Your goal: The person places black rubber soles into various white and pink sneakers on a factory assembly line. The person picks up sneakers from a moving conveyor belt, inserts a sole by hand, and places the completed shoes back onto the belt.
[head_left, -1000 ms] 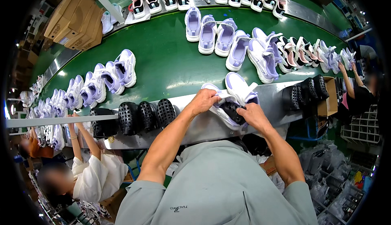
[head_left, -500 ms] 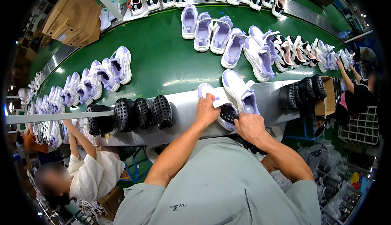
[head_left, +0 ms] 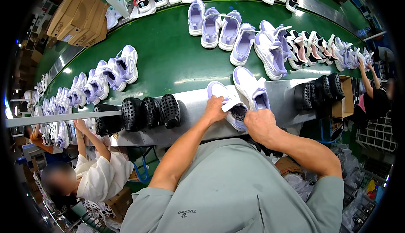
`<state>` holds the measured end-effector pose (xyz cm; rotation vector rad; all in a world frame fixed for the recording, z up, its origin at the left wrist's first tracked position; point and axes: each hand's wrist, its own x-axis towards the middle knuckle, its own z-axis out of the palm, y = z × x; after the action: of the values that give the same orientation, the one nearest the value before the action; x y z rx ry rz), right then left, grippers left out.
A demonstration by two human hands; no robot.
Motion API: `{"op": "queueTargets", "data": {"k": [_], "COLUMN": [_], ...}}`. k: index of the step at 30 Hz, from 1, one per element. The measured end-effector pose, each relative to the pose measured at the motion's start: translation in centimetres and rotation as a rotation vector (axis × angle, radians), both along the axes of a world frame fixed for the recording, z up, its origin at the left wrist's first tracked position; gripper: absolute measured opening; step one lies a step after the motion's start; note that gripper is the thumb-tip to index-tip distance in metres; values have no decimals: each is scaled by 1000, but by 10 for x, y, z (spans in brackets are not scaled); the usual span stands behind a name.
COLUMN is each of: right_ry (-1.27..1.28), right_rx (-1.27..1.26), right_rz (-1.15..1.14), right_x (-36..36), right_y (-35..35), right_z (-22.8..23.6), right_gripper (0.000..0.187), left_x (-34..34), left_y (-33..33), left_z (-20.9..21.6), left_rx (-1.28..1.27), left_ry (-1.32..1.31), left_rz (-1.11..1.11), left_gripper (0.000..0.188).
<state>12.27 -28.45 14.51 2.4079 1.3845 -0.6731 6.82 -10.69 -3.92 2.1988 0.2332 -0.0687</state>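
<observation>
Apparently to steady it, the left hand [head_left: 215,109] grips the shoe [head_left: 222,92] over the desk [head_left: 193,108]; the right hand [head_left: 260,126] curls tight beside the shoe's opening (what it pinches, I can't tell).

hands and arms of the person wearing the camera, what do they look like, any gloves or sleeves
The left hand and right hand are ungloved. The forearms are bare, with no watch or bracelet visible. The plain grey-green short sleeves match the shirt, which has a small dark print.
</observation>
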Motion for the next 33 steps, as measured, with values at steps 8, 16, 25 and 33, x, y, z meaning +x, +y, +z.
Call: {"op": "queueTargets", "data": {"k": [8, 16, 25, 33], "right_ry": [48, -156, 36, -90], "right_rx": [-48, 624, 573, 930], "right_rz": [-63, -297, -390, -603], "right_x": [-2, -2, 3, -1], "right_y": [-10, -26, -18, -23], "right_z": [3, -117, -113, -138], "right_gripper": [15, 23, 20, 16], "left_x": [16, 17, 26, 19], "left_y": [8, 12, -5, -20], "left_z": [5, 36, 40, 43], "left_rx": [12, -219, -250, 10], "left_ry": [207, 219, -66, -141], "left_rz": [-137, -16, 8, -60], "left_gripper": [32, 31, 16, 38]}}
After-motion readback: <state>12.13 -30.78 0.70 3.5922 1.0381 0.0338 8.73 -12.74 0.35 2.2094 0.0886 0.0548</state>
